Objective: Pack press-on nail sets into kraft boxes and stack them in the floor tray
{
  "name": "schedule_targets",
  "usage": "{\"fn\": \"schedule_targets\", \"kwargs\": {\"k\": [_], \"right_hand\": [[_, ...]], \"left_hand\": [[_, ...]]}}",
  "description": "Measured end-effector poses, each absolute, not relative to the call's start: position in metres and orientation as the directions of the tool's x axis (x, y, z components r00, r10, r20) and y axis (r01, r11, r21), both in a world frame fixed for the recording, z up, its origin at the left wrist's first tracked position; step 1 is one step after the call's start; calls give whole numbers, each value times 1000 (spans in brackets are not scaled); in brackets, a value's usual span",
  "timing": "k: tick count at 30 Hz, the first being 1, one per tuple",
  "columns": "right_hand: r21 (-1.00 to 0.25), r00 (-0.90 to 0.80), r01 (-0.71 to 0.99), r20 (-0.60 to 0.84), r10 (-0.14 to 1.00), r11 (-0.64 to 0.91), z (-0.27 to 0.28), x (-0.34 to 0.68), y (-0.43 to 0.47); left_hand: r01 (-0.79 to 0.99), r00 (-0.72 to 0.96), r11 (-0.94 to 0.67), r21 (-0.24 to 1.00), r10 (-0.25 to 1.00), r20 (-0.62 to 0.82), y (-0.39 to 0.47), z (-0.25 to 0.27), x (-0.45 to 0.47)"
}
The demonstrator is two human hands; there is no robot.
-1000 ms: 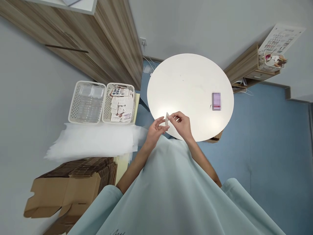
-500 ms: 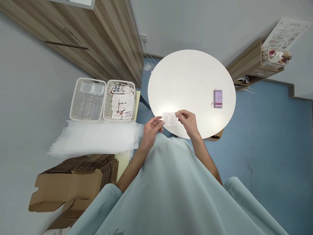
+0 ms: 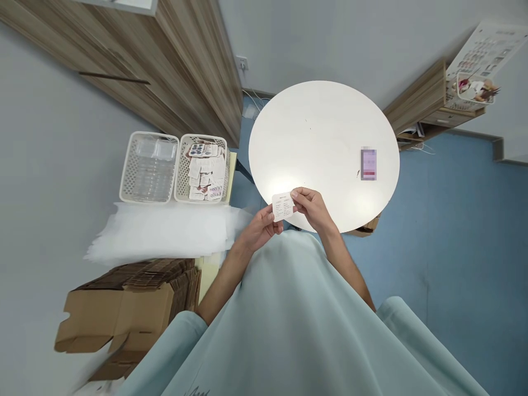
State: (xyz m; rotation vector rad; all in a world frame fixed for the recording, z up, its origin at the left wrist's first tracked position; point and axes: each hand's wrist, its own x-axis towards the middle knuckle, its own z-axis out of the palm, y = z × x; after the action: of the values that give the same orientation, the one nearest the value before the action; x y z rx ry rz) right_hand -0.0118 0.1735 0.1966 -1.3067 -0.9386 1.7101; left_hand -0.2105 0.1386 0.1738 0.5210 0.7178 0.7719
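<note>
The left hand [image 3: 262,227] is partly closed over the near edge of the desk [image 3: 322,132], its thumb at the lower left of one white card [image 3: 282,207] and its fingers behind and below. The right hand [image 3: 310,206], one of two at work, pinches the same card's upper right corner between thumb and forefinger, the other fingers curled in. The card is held tilted slightly above the desk's near edge, a printed side facing up; its lines of text are too small to read.

One purple item [image 3: 368,165], blurred by pixels, lies toward the right side of the desk. Left of the desk, two white baskets [image 3: 180,179] stand side by side: one holds clear plastic containers [image 3: 153,173], the other printed pieces [image 3: 202,173], both too overlapped to count. Nearer the person, also left of the desk, lie one pile of white sheets [image 3: 160,234] and one stack of brown cardboard [image 3: 119,313], neither countable by piece. Beyond the desk's right side, one more basket [image 3: 456,98] sits on one wooden shelf unit [image 3: 424,102]. One wall socket [image 3: 242,62] shows behind the desk.
</note>
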Motion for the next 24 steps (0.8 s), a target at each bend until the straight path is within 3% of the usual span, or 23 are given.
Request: {"fn": "schedule_targets", "kwargs": {"k": [8, 19, 24], "right_hand": [[-933, 68, 86, -345, 936, -350, 179, -19, 169], [-942, 106, 164, -277, 955, -292, 192, -31, 160], [-937, 132, 138, -304, 943, -321, 189, -29, 161]], "left_hand": [[-239, 247, 574, 783, 816, -522, 141, 178, -209], [-40, -68, 412, 910, 908, -414, 143, 168, -203], [49, -83, 376, 926, 925, -371, 141, 170, -200]]}}
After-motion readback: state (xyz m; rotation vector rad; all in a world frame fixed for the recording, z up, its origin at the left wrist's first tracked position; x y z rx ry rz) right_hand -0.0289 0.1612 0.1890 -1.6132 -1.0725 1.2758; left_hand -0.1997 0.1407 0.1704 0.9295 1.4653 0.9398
